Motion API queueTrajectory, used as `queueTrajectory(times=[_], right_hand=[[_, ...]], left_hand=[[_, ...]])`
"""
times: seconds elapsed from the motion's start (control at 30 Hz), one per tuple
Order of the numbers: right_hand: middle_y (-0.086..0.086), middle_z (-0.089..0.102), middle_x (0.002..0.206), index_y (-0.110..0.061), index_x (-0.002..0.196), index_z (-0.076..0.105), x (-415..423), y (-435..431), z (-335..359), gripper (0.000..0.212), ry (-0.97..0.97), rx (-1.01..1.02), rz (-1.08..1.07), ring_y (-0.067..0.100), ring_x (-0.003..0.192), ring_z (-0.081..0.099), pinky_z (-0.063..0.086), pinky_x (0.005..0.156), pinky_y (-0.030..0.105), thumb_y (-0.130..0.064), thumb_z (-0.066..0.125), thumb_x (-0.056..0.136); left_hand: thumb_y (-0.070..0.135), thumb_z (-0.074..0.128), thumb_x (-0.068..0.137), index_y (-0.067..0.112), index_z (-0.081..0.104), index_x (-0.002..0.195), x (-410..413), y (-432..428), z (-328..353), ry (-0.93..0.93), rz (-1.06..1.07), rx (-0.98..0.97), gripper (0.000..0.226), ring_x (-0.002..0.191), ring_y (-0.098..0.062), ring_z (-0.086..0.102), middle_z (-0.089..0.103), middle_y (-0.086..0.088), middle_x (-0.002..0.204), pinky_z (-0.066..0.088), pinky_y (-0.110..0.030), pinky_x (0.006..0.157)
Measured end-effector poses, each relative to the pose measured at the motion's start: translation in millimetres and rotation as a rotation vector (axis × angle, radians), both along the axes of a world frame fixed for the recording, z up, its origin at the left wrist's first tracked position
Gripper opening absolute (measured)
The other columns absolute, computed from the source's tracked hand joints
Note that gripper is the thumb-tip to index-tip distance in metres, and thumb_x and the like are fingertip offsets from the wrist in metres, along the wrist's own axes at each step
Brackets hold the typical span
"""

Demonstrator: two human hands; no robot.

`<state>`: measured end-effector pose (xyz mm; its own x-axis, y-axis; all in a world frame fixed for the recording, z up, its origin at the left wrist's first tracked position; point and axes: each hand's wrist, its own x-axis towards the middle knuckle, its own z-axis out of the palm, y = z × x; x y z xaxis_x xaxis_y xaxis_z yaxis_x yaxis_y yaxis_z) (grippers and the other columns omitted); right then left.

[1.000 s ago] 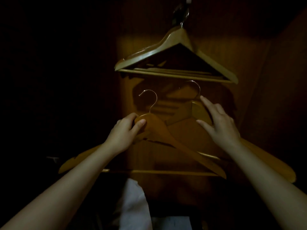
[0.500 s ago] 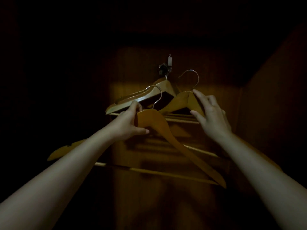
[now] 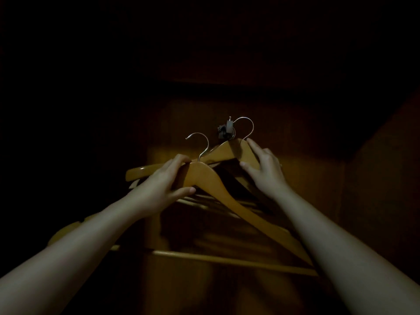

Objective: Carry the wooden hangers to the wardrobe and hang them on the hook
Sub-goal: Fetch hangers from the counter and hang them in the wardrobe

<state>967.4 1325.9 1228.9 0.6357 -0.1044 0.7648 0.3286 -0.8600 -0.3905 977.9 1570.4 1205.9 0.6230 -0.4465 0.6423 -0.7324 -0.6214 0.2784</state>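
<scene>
Near hanger [image 3: 205, 178] up inside the dark wardrobe, gripped at the neck by left hand [image 3: 163, 185], fingers curled over the top, thumb underneath; its metal hook [image 3: 202, 144] free in the air. Far hanger [image 3: 227, 151] pinched at the crown by right hand [image 3: 266, 169], fingers on top, thumb below; its wire hook [image 3: 248, 125] just beside wall hook [image 3: 228, 130], cannot tell if caught. More hanger wood [image 3: 141, 172] behind, low left. Dim wooden back panel [image 3: 313, 178].

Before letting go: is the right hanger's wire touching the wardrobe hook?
Cannot tell. In the head view the wire arcs just right of the hook; dim light hides any contact.
</scene>
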Motion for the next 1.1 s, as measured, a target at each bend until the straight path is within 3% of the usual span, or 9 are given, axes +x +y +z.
queueTrajectory(times=[0.17, 0.23, 0.3, 0.37, 0.6, 0.8, 0.97, 1.1], right_hand=[[0.009, 0.044, 0.13, -0.027, 0.146, 0.025, 18.1, 9.4, 4.4, 0.065, 0.027, 0.03, 0.079, 0.021, 0.122, 0.042, 0.03, 0.09, 0.022, -0.019, 0.058, 0.089], [0.006, 0.045, 0.124, -0.02, 0.141, 0.036, 23.6, 13.9, 2.6, 0.056, 0.043, 0.016, 0.089, 0.018, 0.114, 0.045, 0.033, 0.087, 0.022, -0.02, 0.058, 0.09], [0.006, 0.046, 0.121, -0.012, 0.122, 0.05, 28.7, 16.4, -2.9, 0.035, 0.056, -0.045, 0.039, 0.021, 0.11, 0.049, 0.041, 0.085, 0.027, -0.024, 0.057, 0.09], [0.006, 0.044, 0.123, -0.01, 0.11, 0.053, 32.2, 16.6, -9.6, 0.026, 0.063, -0.089, -0.019, 0.024, 0.11, 0.051, 0.044, 0.087, 0.032, -0.028, 0.055, 0.09], [0.006, 0.039, 0.132, -0.012, 0.121, 0.051, 25.2, 9.8, -11.0, 0.036, 0.004, -0.334, -0.248, 0.024, 0.121, 0.039, 0.046, 0.09, 0.035, -0.032, 0.054, 0.091], [0.003, 0.036, 0.132, -0.024, 0.147, 0.022, 5.6, -0.6, -8.0, 0.063, 0.007, -0.186, -0.07, 0.021, 0.122, 0.035, 0.04, 0.097, 0.032, -0.026, 0.053, 0.091], [-0.011, 0.037, 0.116, -0.023, 0.138, 0.04, -38.4, -2.0, -18.4, 0.045, -0.046, -0.181, 0.131, 0.008, 0.115, 0.035, 0.034, 0.099, 0.026, -0.035, 0.045, 0.095], [-0.008, 0.04, 0.127, -0.027, 0.141, 0.033, -58.6, 5.6, -24.9, 0.064, -0.058, -0.35, 0.13, 0.009, 0.121, 0.037, 0.04, 0.096, 0.029, -0.057, 0.039, 0.085]], left_hand=[[0.031, 0.063, 0.084, 0.027, 0.03, 0.137, 7.9, 2.8, 7.2, -0.047, 0.047, -0.014, 0.063, 0.11, -0.007, 0.042, 0.037, 0.002, 0.132, 0.041, -0.015, 0.082], [0.03, 0.062, 0.084, 0.026, 0.029, 0.139, 9.1, 3.8, 8.5, -0.04, 0.072, -0.011, 0.064, 0.114, -0.01, 0.042, 0.036, 0.002, 0.133, 0.044, -0.021, 0.088], [0.03, 0.062, 0.085, 0.026, 0.028, 0.14, 9.1, 3.8, 9.0, -0.029, 0.084, -0.005, 0.065, 0.119, -0.015, 0.043, 0.036, 0.001, 0.133, 0.046, -0.03, 0.097], [0.029, 0.062, 0.085, 0.025, 0.028, 0.14, 9.1, 2.9, 8.9, -0.027, 0.083, 0.001, 0.065, 0.119, -0.016, 0.043, 0.036, 0.001, 0.132, 0.046, -0.033, 0.099], [0.03, 0.062, 0.085, 0.025, 0.03, 0.139, 12.8, -7.9, 4.0, -0.038, 0.049, -0.008, 0.063, 0.116, -0.015, 0.045, 0.038, 0.001, 0.13, 0.047, -0.031, 0.097], [0.031, 0.061, 0.085, 0.027, 0.026, 0.14, 9.9, -17.4, 2.4, -0.072, 0.038, 0.005, 0.065, 0.117, -0.01, 0.04, 0.034, 0.002, 0.135, 0.044, -0.026, 0.095], [0.033, 0.059, 0.086, 0.028, 0.023, 0.141, -4.4, -24.7, -4.7, -0.163, 0.027, 0.051, 0.066, 0.117, -0.01, 0.038, 0.03, 0.004, 0.135, 0.045, -0.025, 0.095], [0.035, 0.057, 0.086, 0.028, 0.021, 0.142, -10.2, -38.0, -3.7, -0.264, 0.012, 0.112, 0.067, 0.12, -0.011, 0.035, 0.027, 0.004, 0.137, 0.043, -0.021, 0.092]])
